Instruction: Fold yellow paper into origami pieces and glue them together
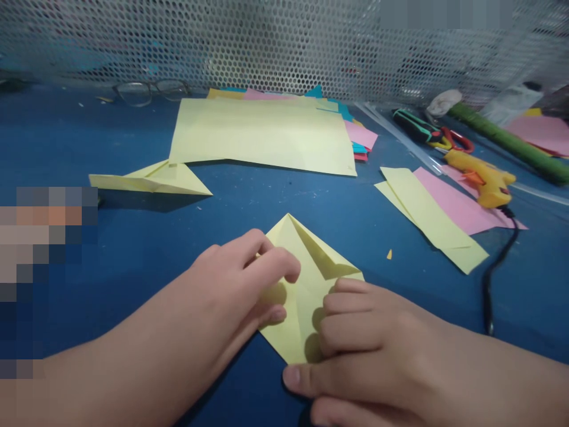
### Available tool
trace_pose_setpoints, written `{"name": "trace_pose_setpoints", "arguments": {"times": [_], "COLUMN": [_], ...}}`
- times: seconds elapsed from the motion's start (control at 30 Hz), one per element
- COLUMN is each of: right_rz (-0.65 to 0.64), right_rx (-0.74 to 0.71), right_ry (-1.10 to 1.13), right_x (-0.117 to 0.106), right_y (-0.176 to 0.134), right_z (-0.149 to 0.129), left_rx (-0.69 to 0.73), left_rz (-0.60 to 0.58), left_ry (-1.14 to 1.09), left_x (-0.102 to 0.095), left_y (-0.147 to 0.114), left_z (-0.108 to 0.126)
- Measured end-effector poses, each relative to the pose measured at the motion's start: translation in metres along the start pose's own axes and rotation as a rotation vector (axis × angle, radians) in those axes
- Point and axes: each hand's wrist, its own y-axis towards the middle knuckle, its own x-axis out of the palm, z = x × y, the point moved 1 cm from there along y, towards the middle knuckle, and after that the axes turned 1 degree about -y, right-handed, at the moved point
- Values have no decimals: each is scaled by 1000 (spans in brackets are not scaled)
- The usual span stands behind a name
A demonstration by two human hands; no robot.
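Note:
A folded sheet of pale yellow paper [306,308] lies on the blue table in front of me, its top corner pointing away and a raised flap along its upper right side. My left hand [249,273] is over the paper's left side, fingers bent and the thumb apart from the index finger; its shadow falls on the sheet. On the lower right, my right hand [377,338] has curled fingers against the paper, with one fingertip at the near corner. The hand covers that side, so the exact grip is partly hidden.
Behind are a folded yellow paper piece [178,178] and a yellow sheet [262,133] over coloured papers. To the right lie yellow strips [435,219], pink paper [462,204], a corded glue gun [482,178], a cutter [413,126] and a green stick [507,139]. Glasses [137,93] rest near a perforated screen [267,47].

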Motion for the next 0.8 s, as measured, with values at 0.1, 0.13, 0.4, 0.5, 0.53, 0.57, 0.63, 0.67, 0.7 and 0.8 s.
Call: {"name": "trace_pose_setpoints", "arguments": {"times": [0.1,0.13,0.4,0.5,0.53,0.57,0.63,0.67,0.7,0.8], "right_rz": [-9,-11,44,50,50,52,55,58,59,54], "right_rx": [11,18,107,132,136,142,145,143,138,127], "right_ry": [22,23,73,89,98,103,101,96,94,113], "right_x": [0,-1,1,3,3,3,3,3,3,1], "right_y": [-1,-1,-3,-3,-3,-3,-2,-2,-2,-2], "right_z": [0,0,-5,-6,-6,-5,-5,-4,-4,-5], "left_rx": [71,93,-80,-163,-183,-197,-209,-209,-204,-180], "left_rz": [-44,-25,-57,-33,-33,-33,-39,-40,-46,-67], "left_ry": [8,-19,-202,-215,-216,-217,-215,-213,-216,-230], "left_x": [-1,-2,-7,-7,-6,-6,-7,-7,-8,-10], "left_y": [-2,-2,1,2,3,3,4,4,4,4], "left_z": [-2,-2,2,4,5,6,8,8,8,6]}}
